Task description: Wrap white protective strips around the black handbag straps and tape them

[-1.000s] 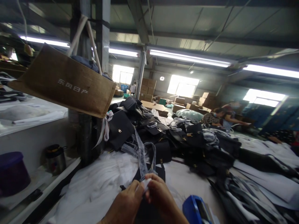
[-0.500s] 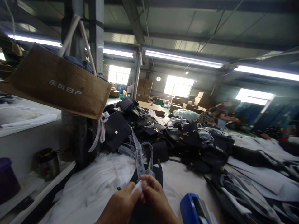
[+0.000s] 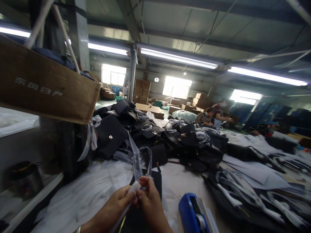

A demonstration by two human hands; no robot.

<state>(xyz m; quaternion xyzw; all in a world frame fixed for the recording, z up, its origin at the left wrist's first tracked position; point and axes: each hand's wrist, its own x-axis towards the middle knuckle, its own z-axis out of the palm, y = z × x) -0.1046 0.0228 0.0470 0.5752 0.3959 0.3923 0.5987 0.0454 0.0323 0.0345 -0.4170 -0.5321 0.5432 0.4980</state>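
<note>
My left hand (image 3: 122, 198) is closed on a white wrapped strip (image 3: 134, 187) at the bottom centre. Right beside it, my right hand (image 3: 147, 193) pinches the same strip, fingertips nearly touching the left thumb. A clear plastic-covered strap (image 3: 137, 158) rises from the hands in a loop. Beneath them lies a black bag (image 3: 156, 181), partly hidden by my hands and wrists. White sheets (image 3: 82, 191) spread to the left. A blue tape dispenser (image 3: 191, 212) stands right of my right hand.
Black bags (image 3: 110, 136) are heaped across the table's far side. A brown bag (image 3: 48, 84) hangs from a post at left. More bags with wrapped straps (image 3: 233, 194) lie at right. Two people (image 3: 217, 115) are at the back right, with stacked boxes (image 3: 142, 90) farther off.
The view has swung right, so the surroundings appear farther left. More of the white strip shows between my hands, and a yellow line now shows on the black bag beneath.
</note>
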